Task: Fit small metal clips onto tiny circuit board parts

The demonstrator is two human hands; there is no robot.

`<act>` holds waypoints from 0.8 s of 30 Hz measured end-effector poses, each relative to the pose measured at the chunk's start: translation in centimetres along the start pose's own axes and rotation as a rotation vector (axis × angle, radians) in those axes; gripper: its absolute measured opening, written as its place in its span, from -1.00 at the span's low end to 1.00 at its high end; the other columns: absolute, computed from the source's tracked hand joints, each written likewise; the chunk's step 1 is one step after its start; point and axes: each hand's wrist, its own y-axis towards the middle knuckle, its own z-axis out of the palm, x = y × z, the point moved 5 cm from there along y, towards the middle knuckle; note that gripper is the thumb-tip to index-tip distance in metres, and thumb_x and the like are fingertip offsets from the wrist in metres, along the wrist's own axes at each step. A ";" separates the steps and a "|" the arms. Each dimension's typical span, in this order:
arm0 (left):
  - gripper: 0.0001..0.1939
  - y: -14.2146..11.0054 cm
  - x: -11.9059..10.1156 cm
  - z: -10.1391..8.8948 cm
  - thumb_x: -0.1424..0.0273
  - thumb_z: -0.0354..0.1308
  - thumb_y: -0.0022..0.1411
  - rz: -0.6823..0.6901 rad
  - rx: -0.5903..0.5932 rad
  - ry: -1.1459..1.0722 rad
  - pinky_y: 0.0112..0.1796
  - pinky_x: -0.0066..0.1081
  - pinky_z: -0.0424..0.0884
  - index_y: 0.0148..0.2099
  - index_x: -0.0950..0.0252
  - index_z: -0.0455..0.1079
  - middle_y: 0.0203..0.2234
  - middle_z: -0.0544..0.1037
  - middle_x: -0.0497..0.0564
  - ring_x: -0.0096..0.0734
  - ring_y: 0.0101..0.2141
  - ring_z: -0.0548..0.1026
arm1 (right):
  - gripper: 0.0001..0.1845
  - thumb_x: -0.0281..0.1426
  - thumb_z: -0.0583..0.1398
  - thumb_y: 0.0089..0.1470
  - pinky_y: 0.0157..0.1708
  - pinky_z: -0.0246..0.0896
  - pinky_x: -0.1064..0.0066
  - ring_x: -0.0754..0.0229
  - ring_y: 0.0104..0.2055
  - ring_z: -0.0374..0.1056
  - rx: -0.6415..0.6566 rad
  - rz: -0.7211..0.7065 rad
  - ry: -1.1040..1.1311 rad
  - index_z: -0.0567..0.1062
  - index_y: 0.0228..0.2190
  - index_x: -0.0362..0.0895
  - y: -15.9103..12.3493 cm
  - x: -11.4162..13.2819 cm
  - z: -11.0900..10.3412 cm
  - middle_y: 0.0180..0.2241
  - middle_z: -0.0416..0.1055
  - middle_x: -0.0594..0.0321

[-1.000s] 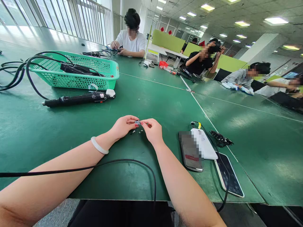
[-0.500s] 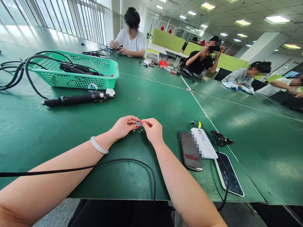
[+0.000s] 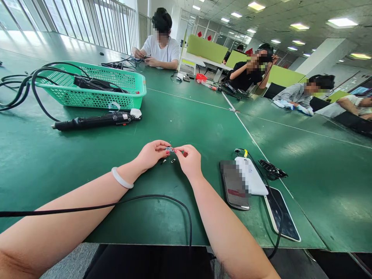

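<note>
— What do we see?
— Our left grip (image 3: 151, 155) and right grip (image 3: 190, 160) pinch a speckled grey piece (image 3: 169, 149) between them, over the smooth green bench (image 3: 186, 120), near a tiny rectangular part (image 3: 173, 160).

left hand (image 3: 151, 155): pinching, thumb toward fingers | right hand (image 3: 191, 159): pinching, near left | forearms (image 3: 78, 207): extended forward, angled inward

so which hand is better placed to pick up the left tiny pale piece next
Probably the left hand: the left tiny pale piece lies closer to it than to the right hand. Both pinch the small grey-and-white part, so the right would have to hold it.
</note>
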 end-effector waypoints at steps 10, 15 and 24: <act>-0.72 -0.1 -0.1 0.1 0.42 0.26 -0.02 -0.004 0.002 -0.023 -0.18 -0.31 0.43 -0.19 0.32 0.39 -0.37 0.57 0.01 -0.42 -0.33 0.52 | -0.81 -0.39 0.16 0.03 -0.38 0.19 0.42 0.34 -0.53 0.16 0.014 -0.033 -0.017 0.58 -0.33 -0.06 -0.4 0.5 0.1 -0.31 0.46 0.29; -0.72 -0.1 -0.1 0.2 0.38 0.25 0.01 -0.001 0.008 -0.022 -0.19 -0.31 0.43 -0.18 0.33 0.39 -0.39 0.56 0.01 -0.42 -0.34 0.51 | -0.87 -0.39 0.20 0.00 -0.41 0.17 0.42 0.34 -0.54 0.15 -0.008 -0.034 -0.028 0.58 -0.41 -0.07 -0.4 0.7 -0.1 -0.35 0.44 0.30; -0.70 0.0 0.1 0.2 0.40 0.26 -0.03 0.012 0.038 0.001 -0.25 -0.31 0.44 -0.19 0.31 0.39 -0.36 0.57 0.03 -0.39 -0.33 0.52 | -0.83 -0.41 0.14 0.04 -0.38 0.19 0.40 0.30 -0.50 0.19 0.008 -0.043 -0.029 0.56 -0.43 -0.08 -0.4 0.8 -0.2 -0.37 0.45 0.28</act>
